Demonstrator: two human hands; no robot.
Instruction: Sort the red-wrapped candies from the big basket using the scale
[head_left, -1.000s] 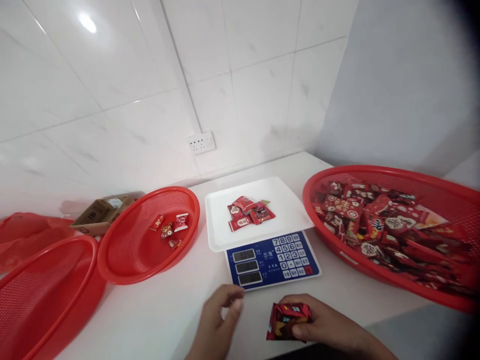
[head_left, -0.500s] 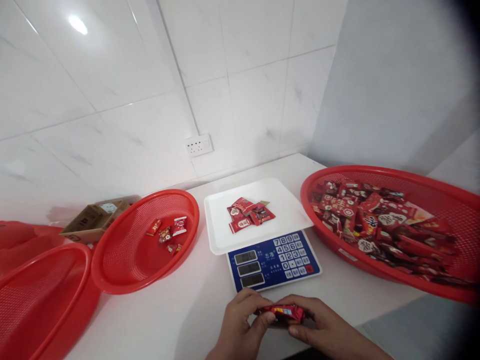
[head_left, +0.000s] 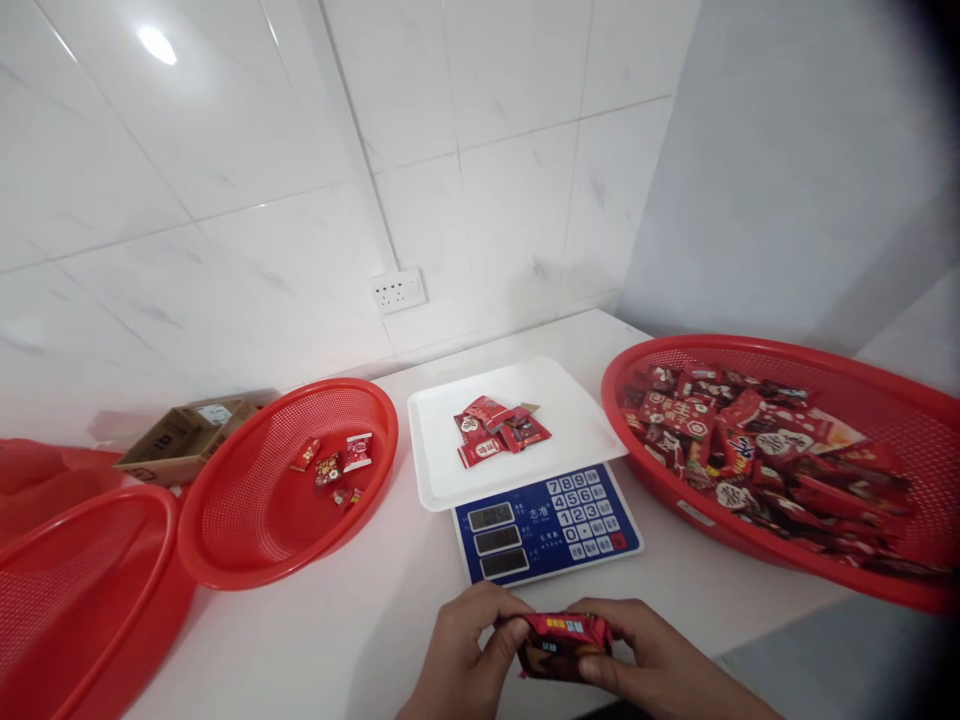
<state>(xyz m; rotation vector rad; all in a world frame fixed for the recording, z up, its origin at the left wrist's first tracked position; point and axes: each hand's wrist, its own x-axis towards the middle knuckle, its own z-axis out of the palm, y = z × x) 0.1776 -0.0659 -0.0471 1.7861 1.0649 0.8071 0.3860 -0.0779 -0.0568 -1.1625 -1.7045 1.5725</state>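
Hands (head_left: pixel 469 645) hold packet (head_left: pixel 559 648), gap from edge of scale (head_left: pixel 544 530).

Your packet (head_left: pixel 559 650): red above dark brown, yellow and pale-blue lettering. Your scale panel (head_left: pixel 544 550): deep blue, white edge; keys (head_left: pixel 579 515) white with dark figures, one red key (head_left: pixel 618 541). Tray (head_left: pixel 442 420): plain white; sachets (head_left: pixel 487 412) on it red, whitish print. Right basket (head_left: pixel 926 450), middle basket (head_left: pixel 247 490) and left basket (head_left: pixel 82 600): bright red, dotted with perforations. Wrappers (head_left: pixel 750 455) at your right: reds and dark brown, white lettering, touches of yellow. Carton (head_left: pixel 161 440): brown, white label (head_left: pixel 214 413). Worktop (head_left: pixel 315 640): white. Wall tiles (head_left: pixel 517 190): white, grey-veined.
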